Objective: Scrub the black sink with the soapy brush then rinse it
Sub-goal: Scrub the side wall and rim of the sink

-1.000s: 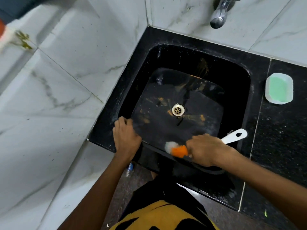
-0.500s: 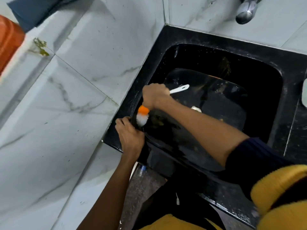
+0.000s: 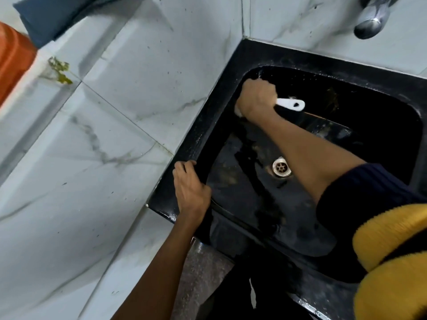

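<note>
Black sink (image 3: 258, 56), right hand (image 3: 257, 98) gripping brush (image 3: 291, 104), left hand (image 3: 190, 188) gripping rim

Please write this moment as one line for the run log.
phase: scrubbing | right hand: grips brush at far-left sink corner | left hand: holds sink rim | tap: no water visible

Brush (image 3: 291, 104) head hidden under the right hand (image 3: 257, 100), only the white handle end showing. Tap (image 3: 370, 23) above the hand blurred, cut off by the top edge.
</note>
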`<state>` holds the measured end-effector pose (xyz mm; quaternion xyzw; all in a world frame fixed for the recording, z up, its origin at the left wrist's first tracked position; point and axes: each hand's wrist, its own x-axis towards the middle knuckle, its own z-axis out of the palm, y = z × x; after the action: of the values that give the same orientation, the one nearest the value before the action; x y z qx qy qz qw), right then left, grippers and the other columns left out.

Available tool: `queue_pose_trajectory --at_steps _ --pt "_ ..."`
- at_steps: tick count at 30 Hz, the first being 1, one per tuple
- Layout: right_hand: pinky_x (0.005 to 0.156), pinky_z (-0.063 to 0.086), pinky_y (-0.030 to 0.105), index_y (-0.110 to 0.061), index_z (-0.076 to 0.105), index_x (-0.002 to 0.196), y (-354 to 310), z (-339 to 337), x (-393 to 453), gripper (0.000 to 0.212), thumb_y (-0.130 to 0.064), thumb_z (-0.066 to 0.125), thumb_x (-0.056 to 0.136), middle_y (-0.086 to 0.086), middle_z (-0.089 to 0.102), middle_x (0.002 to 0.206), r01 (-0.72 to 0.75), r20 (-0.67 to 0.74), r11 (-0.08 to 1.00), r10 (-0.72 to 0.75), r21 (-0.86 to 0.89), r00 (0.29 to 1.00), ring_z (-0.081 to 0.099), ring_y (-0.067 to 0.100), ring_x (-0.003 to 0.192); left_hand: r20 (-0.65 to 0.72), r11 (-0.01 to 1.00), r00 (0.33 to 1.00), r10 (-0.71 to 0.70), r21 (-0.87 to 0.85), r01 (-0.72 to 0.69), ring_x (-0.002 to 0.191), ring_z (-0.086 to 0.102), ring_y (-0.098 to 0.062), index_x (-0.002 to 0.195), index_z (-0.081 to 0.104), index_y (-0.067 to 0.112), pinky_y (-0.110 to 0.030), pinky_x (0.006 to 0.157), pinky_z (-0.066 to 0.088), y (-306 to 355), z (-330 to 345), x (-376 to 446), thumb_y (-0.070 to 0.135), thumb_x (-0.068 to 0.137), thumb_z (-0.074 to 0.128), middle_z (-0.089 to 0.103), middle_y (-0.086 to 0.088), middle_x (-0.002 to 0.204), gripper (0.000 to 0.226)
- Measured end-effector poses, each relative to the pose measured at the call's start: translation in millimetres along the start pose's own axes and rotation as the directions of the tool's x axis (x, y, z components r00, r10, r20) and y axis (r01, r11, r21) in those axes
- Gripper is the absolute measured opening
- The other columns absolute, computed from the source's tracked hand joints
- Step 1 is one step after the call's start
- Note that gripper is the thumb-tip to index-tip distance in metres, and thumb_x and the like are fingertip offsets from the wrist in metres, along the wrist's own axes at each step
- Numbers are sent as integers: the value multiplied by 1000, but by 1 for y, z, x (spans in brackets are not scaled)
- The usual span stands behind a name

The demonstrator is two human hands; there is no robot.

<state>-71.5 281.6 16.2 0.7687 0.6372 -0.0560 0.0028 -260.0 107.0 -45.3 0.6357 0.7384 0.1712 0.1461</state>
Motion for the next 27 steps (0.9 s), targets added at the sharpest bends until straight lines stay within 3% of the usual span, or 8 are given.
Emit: queue_pose_trajectory --at_steps 2,6,8,13,16,22,25,27 --pt "68 49 32 -12 70 103 3 4 -11 24 -14 51 89 11 70 102 -29 -11 999 30 28 1000 68 31 92 19 1000 1000 21 -10 -21 107 44 -25 122 55 3 -34 84 45 4 2 8 -12 63 56 43 -10 117 61" --pt "69 51 32 -13 71 98 -42 31 -109 25 -20 48 90 8 71 98 343 121 932 -356 114 927 69 28 88 36 997 997 75 -37 -73 109 48 -30 123 55 4 -43 91 49 7 7 28 -10 69 60 45 -13 120 56" --pt "69 51 33 -16 70 97 -52 37 -132 23 -22 48 90 6 70 98 408 203 897 -437 171 876 69 27 89 45 991 992 119 -69 -116 109 50 -32 123 55 2 -46 88 50 3 7 32 -7 71 64 46 -15 120 53" --pt "74 53 34 -9 71 104 -11 35 -23 25 -14 52 88 10 71 104 59 71 991 -68 117 995 69 29 96 35 977 982 185 -110 -180 108 52 -31 118 56 5 -49 93 52 -10 8 36 -19 59 51 43 -5 117 64" --pt "70 48 31 -9 68 104 22 29 15 23 -23 57 89 13 69 105 -180 11 967 181 183 983 67 31 95 13 979 985 170 -121 -167 107 52 -28 115 56 5 -46 90 53 -6 10 37 -21 59 48 43 -4 116 63" --pt "76 48 35 -8 57 113 -29 49 -91 28 -16 49 88 11 64 110 80 96 951 -113 297 989 65 29 95 8 975 980 197 -102 -195 105 51 -29 112 58 5 -48 86 53 1 15 53 -17 60 48 45 -8 113 58" --pt "76 47 37 -8 60 98 -20 45 -103 17 -19 54 86 16 64 107 -120 262 856 -19 502 965 61 36 98 33 970 970 241 -52 -239 102 51 -32 112 59 4 -50 83 52 9 17 64 -16 60 50 46 -11 111 56" --pt "81 49 37 -6 62 102 -8 40 -64 23 -19 54 85 18 65 111 -208 243 817 85 537 966 61 38 103 54 955 954 296 -3 -296 103 50 -33 111 59 3 -48 85 50 15 19 73 -15 61 52 47 -13 110 54"
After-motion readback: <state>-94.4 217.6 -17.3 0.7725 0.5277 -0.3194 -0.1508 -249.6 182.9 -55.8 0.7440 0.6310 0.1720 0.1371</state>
